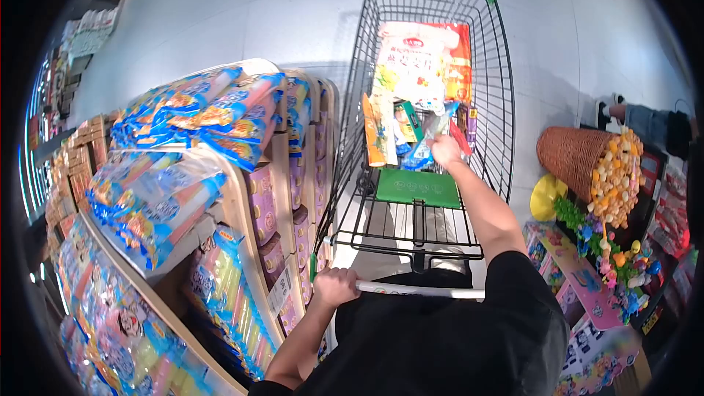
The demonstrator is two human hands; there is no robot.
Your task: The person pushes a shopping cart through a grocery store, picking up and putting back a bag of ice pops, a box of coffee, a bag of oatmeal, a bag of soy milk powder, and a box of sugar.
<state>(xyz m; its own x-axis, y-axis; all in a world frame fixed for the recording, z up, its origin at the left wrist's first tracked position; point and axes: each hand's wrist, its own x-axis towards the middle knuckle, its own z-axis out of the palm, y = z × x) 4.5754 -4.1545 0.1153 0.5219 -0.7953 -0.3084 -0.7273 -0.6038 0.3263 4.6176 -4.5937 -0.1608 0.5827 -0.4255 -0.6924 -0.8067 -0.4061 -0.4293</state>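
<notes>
My left hand point(337, 287) is closed around the left end of the shopping cart's white handle point(418, 292). My right hand point(446, 150) reaches down into the cart basket point(501, 81), its fingers closed on a blue snack packet point(419, 155). Beyond it lies a large white and pink bag of oatmeal point(412, 66), with an orange-red bag point(459, 66) partly under its right side. Left of the blue packet are a green box point(412, 119) and an orange package point(372, 132) against the cart's side. A red packet point(460, 139) shows just right of my right hand.
Wooden shelves on the left hold blue bags of snacks point(198, 114) and pink-purple packages point(264, 198), close to the cart. At right stand a wicker basket point(572, 158) spilling yellowish pieces and colourful decorations point(623, 264). A person's leg point(638, 117) shows farther right.
</notes>
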